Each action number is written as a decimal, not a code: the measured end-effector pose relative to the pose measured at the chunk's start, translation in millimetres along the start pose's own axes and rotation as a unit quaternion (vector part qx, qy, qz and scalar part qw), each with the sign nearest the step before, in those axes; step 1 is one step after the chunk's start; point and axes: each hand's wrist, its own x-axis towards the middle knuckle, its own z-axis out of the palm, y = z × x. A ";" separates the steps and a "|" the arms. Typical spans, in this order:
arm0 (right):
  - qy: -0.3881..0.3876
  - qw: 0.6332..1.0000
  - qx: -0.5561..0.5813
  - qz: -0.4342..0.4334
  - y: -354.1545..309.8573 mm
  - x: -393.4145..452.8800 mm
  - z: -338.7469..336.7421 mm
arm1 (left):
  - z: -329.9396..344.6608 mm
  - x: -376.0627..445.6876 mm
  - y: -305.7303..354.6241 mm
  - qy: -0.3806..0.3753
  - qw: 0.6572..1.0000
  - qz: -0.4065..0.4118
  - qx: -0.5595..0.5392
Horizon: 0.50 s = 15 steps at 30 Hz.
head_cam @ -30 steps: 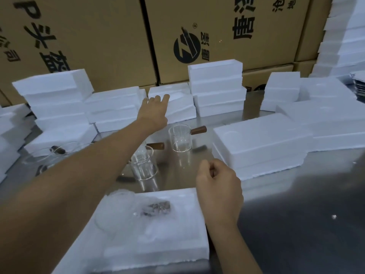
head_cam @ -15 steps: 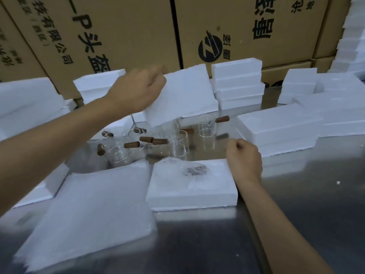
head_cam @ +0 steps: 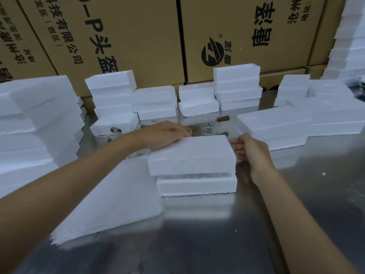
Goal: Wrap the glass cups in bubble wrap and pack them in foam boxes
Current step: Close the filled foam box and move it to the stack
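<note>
A white foam lid (head_cam: 190, 155) lies slightly askew over the foam box base (head_cam: 197, 185) at the table's middle; a thin gap shows between them. My left hand (head_cam: 164, 133) grips the lid's far left edge. My right hand (head_cam: 249, 148) touches the lid's right end with curled fingers. The wrapped cup inside is hidden. Behind the lid stand clear glass cups with brown wooden handles (head_cam: 209, 124), some covered by my left hand. A stack of white bubble wrap sheets (head_cam: 116, 196) lies to the left of the box.
Stacks of foam boxes (head_cam: 237, 86) line the back of the steel table (head_cam: 296, 214), with a tall pile at the left (head_cam: 37, 119) and long foam blocks at the right (head_cam: 276, 125). Printed cardboard cartons (head_cam: 128, 36) form the wall behind.
My left hand took a foam lid from the back stack and brought it down over the box base holding the wrapped cup. My right hand moved to the lid's right end.
</note>
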 end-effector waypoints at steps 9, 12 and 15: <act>-0.092 0.995 0.032 -0.013 -24.4 -15.4 9.8 | 28.8 -3.9 -12.1 0.106 0.986 0.104 0.078; -0.148 0.988 0.000 -0.043 -33.3 -24.2 15.3 | 31.0 -4.5 -7.5 0.118 0.973 0.134 0.147; -0.188 0.971 -0.112 -0.094 -28.1 -31.1 18.7 | 32.2 0.0 -3.5 0.105 0.963 0.136 0.208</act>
